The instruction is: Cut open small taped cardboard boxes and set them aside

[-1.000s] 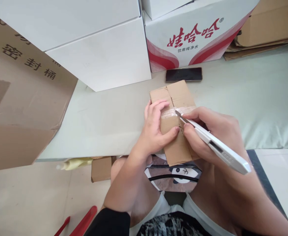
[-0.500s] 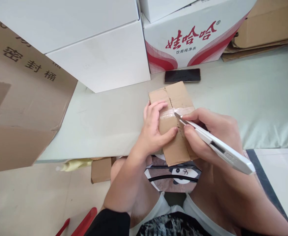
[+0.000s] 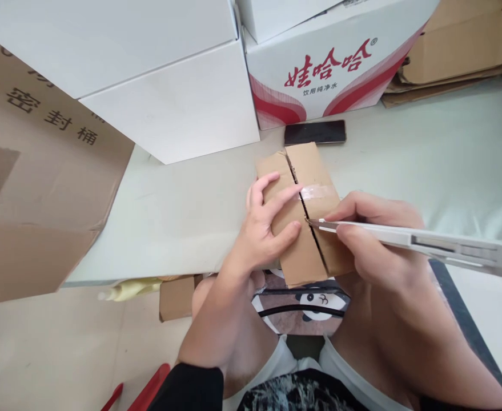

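A small cardboard box [image 3: 302, 262] lies at the front edge of the pale green surface, its two top flaps parted by a narrow dark gap. Clear tape [image 3: 318, 192] remains stuck on the right flap. Across the left flap, my left hand [image 3: 264, 225] rests with its fingers spread, one fingertip close to the gap at the tape. In my right hand [image 3: 374, 234] is a white utility knife [image 3: 443, 242], gripped between thumb and fingers. Its blade tip touches the gap near the box's middle. The undersides of both hands are hidden.
Beyond the box lies a black phone [image 3: 314, 132]. White boxes [image 3: 182, 103] and a red-and-white water carton [image 3: 319, 74] stand behind. A large cardboard box [image 3: 40, 188] rises at left; flattened cardboard [image 3: 460, 54] lies back right. A yellow bottle [image 3: 133, 289] is below the pale surface [image 3: 169, 228].
The tape across the seam has been cut and the gap between the flaps has widened. The knife has swung flatter and its tip moved toward me. My left index finger has stretched toward the seam.
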Demonstrator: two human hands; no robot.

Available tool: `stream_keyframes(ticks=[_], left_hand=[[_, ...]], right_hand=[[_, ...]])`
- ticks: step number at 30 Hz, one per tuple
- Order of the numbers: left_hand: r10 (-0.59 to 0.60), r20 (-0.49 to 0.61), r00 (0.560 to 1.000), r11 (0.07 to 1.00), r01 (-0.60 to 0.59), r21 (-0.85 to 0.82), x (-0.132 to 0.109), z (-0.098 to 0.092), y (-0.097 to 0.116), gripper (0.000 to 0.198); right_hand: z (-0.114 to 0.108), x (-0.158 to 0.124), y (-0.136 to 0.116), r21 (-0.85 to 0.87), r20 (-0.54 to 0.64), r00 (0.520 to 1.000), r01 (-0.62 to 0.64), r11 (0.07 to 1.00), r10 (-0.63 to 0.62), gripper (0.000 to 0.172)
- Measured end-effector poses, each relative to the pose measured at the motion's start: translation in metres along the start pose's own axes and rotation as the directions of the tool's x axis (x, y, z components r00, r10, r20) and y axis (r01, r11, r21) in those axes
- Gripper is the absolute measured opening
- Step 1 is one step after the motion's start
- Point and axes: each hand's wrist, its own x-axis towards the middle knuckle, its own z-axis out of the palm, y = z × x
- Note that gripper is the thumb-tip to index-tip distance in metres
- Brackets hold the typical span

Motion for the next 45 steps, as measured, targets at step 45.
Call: stream_keyframes(ticks=[45], left_hand=[[-0.751,-0.214,0.624,0.568,0.448,-0.690,0.005,-0.049,-0.041,0.051]], right_hand=[[0.017,0.047,0.106,-0.194,-0.089,0.975,-0.216,0.957,0.202,0.028]])
